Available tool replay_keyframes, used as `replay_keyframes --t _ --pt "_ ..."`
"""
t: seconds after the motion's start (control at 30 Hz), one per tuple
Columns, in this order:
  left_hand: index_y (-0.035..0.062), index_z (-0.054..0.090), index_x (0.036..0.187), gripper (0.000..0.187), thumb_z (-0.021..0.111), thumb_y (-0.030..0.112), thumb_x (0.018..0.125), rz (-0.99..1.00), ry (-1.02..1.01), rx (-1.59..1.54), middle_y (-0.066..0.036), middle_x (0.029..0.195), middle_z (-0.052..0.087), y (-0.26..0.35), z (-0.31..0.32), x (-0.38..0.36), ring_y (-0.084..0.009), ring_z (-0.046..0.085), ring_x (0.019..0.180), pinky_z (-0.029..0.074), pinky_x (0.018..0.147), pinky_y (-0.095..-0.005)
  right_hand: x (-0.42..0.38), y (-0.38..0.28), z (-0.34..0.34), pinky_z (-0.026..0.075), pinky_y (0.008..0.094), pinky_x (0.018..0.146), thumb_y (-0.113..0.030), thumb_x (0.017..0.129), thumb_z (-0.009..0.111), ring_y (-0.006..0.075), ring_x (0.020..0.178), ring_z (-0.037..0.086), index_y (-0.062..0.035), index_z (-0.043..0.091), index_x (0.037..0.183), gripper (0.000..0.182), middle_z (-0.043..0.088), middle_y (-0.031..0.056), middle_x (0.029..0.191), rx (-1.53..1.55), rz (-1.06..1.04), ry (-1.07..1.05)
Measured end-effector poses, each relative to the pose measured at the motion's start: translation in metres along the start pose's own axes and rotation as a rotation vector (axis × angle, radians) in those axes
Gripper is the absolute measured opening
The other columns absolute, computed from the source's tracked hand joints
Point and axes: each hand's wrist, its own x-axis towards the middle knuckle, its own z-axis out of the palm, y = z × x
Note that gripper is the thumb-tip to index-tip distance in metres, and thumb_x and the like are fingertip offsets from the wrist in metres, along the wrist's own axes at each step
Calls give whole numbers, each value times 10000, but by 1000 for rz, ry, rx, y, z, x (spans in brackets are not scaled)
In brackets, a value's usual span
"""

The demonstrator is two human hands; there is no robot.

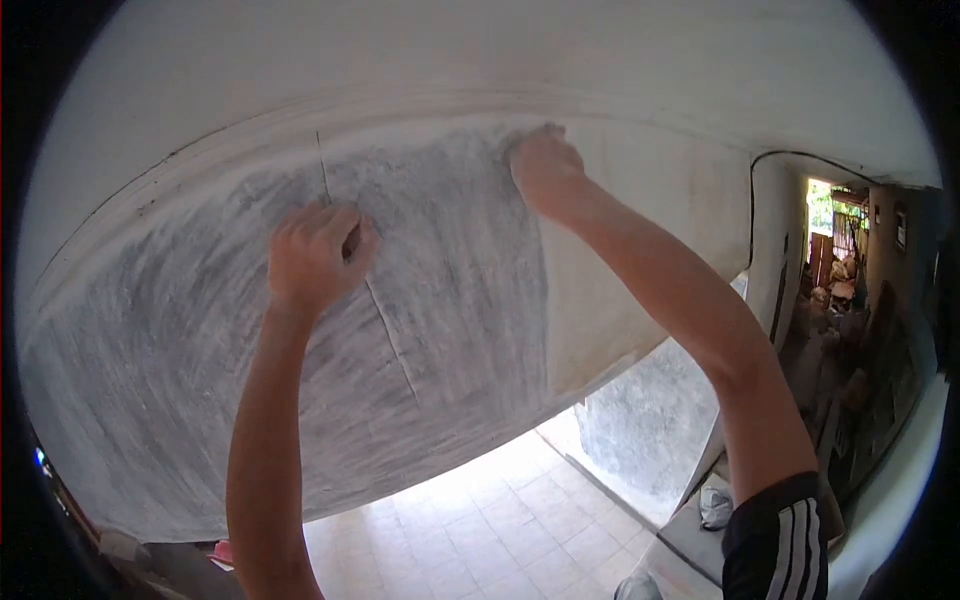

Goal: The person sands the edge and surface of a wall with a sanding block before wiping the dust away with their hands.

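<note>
My left hand (pixel 320 250) is closed in a fist against the grey-smeared wall (pixel 450 270), over a thin dark line that runs down the surface. What it holds, if anything, is hidden. Higher up and to the right, my right hand (pixel 548 165) is closed at the top edge of the grey area, close to where it meets the pale unsmeared part (pixel 640 220). Its fingers face the wall, and I cannot make out anything in them. A black sleeve with white stripes (pixel 797 540) covers my right upper arm.
Below the wall lies a light tiled floor (pixel 480 540). A black cable (pixel 752 205) runs along the wall at the right. Beyond it, a narrow passage holds piled items (pixel 840 285). A grey bag (pixel 715 505) sits at the lower right.
</note>
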Motion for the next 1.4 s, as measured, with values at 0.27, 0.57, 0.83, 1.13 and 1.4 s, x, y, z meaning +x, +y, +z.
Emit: replay_keyframes --t 0.27,0.57,0.83,1.13,1.4 --pt "107 540 624 189 655 107 775 -7 -7 2 -21 555 526 -2 -3 1 -210 537 550 437 570 -343 -7 -17 13 535 422 887 -106 873 583 439 1278 458 81 507 1307 479 355 364 1417 96 34 145" --pt "106 546 627 184 655 123 774 -28 -41 -6 -21 559 535 -4 -4 -2 -208 539 562 434 580 -352 1 -11 42 557 424 848 -95 875 565 467 1258 461 80 505 1309 471 400 381 1372 -3 -20 352" --pt "102 563 640 165 655 125 775 -22 -27 2 -21 564 541 -2 -1 -5 -209 535 563 441 579 -350 -9 -1 29 560 421 845 -108 886 563 447 1300 427 65 538 1279 430 401 376 1373 -20 69 224" --pt "104 531 605 206 653 109 770 -20 -35 20 -25 558 532 3 -6 -5 -205 536 551 450 578 -346 16 7 42 451 460 982 -163 863 617 467 1275 443 81 497 1313 526 387 366 1395 92 48 265" --pt "89 543 635 188 661 117 779 -13 -30 11 -41 569 534 3 -4 -5 -230 533 544 445 567 -371 3 -4 20 556 488 824 -98 855 591 434 1143 577 50 507 1314 489 452 352 1348 -65 28 162"
